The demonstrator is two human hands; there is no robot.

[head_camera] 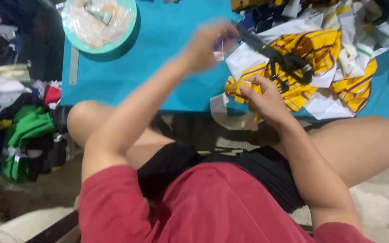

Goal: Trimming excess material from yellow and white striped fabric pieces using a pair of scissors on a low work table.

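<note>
Down low, the person sits with bare knees spread at the edge of a blue table (158, 67), and the right hand (266, 99) pinches a fold of yellow cloth with purple stripes (311, 49) near the table's edge. Farther out, the left hand (208, 45) is raised and blurry, fingers closed on a small white scrap (219, 56) (too blurry to tell what it is), beside black scissors (278, 58) lying on the cloth. Farthest away sits a round green tub (113, 47) with a plastic bag in it.

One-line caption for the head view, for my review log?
Seated person's right hand pinches yellow striped fabric on a teal table; blurred left hand lifts a small white piece.
</note>
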